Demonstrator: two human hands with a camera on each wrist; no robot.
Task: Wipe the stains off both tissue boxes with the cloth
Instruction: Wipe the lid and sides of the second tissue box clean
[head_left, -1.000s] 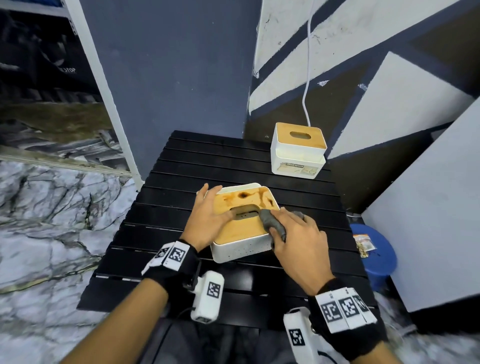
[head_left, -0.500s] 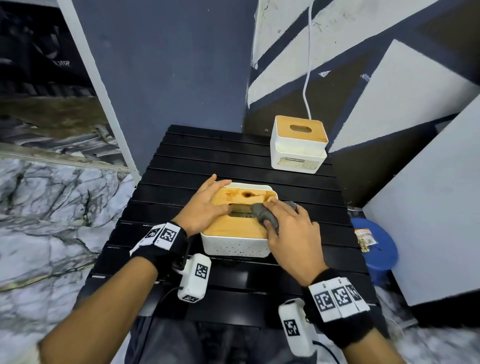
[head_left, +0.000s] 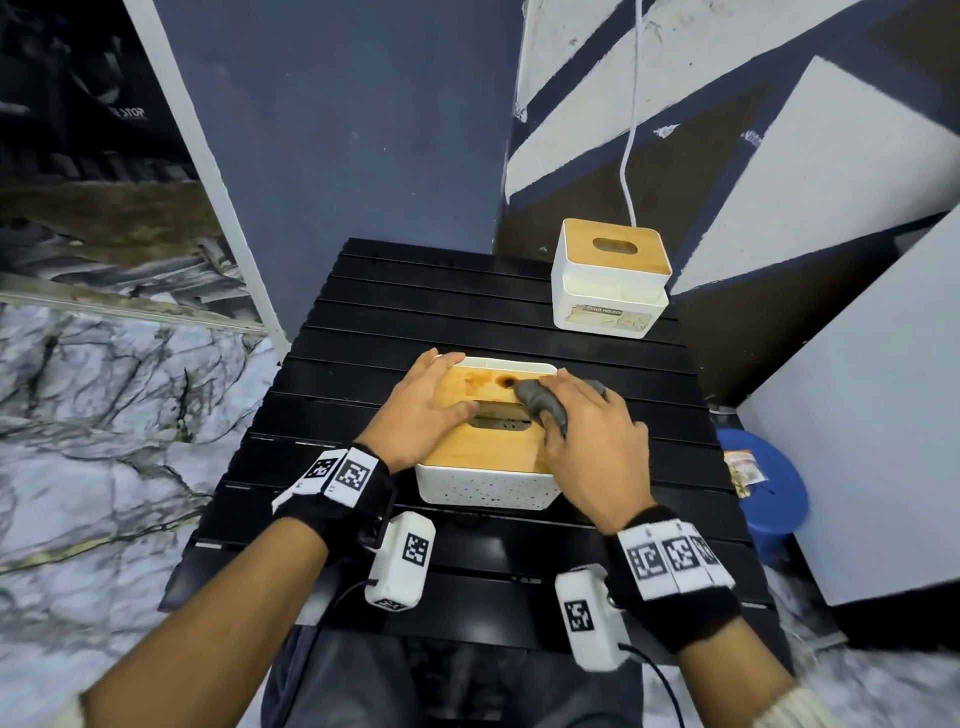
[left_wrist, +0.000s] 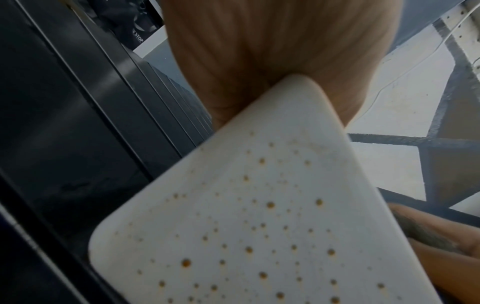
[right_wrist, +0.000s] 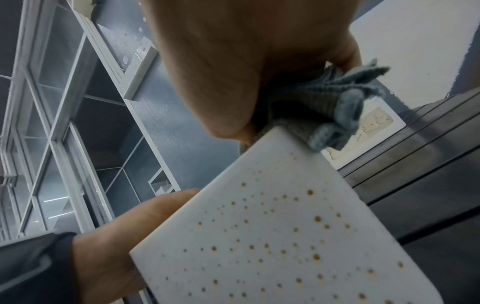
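Observation:
A white tissue box (head_left: 488, 486) with a wooden lid lies in the middle of the black slatted table (head_left: 363, 332). Brown stains mark the lid's far edge, and brown specks cover its white front wall (left_wrist: 259, 236) (right_wrist: 285, 246). My left hand (head_left: 423, 410) rests flat on the lid's left side, fingers straight. My right hand (head_left: 587, 436) grips a bunched grey cloth (head_left: 540, 402) (right_wrist: 330, 102) and presses it on the lid beside the dark stain (head_left: 505, 382). A second white tissue box (head_left: 608, 280) with a wooden lid stands at the table's far right corner.
A white cable (head_left: 631, 135) hangs down the painted wall behind the far box. A blue stool (head_left: 763, 483) holding a small packet stands on the floor right of the table. A grey panel (head_left: 857, 415) leans at the right. Marble floor lies to the left.
My right hand has slid the cloth from the lid's slot toward the far edge, up to the dark stain. The left hand stays on the lid.

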